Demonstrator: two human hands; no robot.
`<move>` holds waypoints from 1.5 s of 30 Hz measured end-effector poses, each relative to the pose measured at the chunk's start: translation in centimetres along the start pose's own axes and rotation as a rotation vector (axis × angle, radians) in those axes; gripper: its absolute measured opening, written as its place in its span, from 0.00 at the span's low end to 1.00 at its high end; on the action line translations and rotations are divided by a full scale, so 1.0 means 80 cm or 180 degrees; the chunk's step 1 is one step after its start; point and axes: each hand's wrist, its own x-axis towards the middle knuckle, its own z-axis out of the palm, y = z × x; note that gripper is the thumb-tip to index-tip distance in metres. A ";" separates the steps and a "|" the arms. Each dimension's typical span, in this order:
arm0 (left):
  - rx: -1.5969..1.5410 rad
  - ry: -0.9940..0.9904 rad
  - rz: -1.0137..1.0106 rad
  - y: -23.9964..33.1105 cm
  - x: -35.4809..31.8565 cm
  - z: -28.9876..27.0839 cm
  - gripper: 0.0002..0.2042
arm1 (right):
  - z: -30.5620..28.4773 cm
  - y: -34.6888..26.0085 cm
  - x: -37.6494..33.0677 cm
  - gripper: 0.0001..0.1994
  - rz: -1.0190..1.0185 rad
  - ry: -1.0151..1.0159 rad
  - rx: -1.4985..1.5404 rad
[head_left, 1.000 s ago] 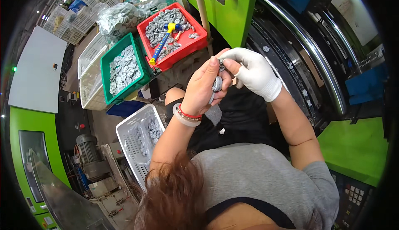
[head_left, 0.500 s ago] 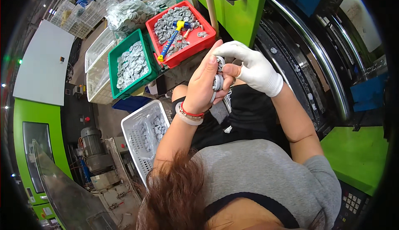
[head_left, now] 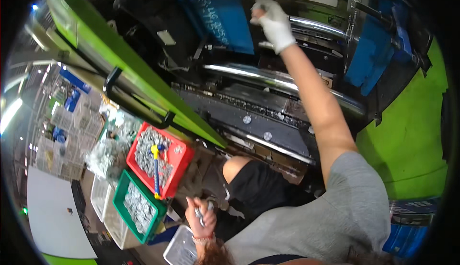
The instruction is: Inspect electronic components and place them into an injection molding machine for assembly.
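My bare left hand (head_left: 201, 218) is low in the picture, its fingers closed round small grey parts (head_left: 199, 214). Just before, they showed as round, ring-like pieces; now they are mostly hidden by the fingers. My white-gloved right hand (head_left: 274, 23) reaches far forward into an open machine, above a polished steel bar (head_left: 249, 73) and beside a blue-covered block (head_left: 230, 18). Its fingers look curled, a bare fingertip poking out of the glove, but blur hides whether anything is in them.
A red tray (head_left: 181, 163) with grey parts carries a yellow-and-blue hammer (head_left: 156, 169). Beside it stand a green tray (head_left: 120, 198) of similar parts, a bulging clear bag (head_left: 105, 159) and a white basket (head_left: 175, 247). A green machine door (head_left: 139, 83) stands at the left.
My view has swung toward the machine. The hands, together before, have parted: the right went forward into the machine, while the left stayed low with the grey parts.
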 end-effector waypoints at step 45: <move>0.0130 0.0473 -0.0331 -0.002 0.026 -0.019 0.16 | 0.017 0.120 0.150 0.17 -0.0182 0.0622 -0.2650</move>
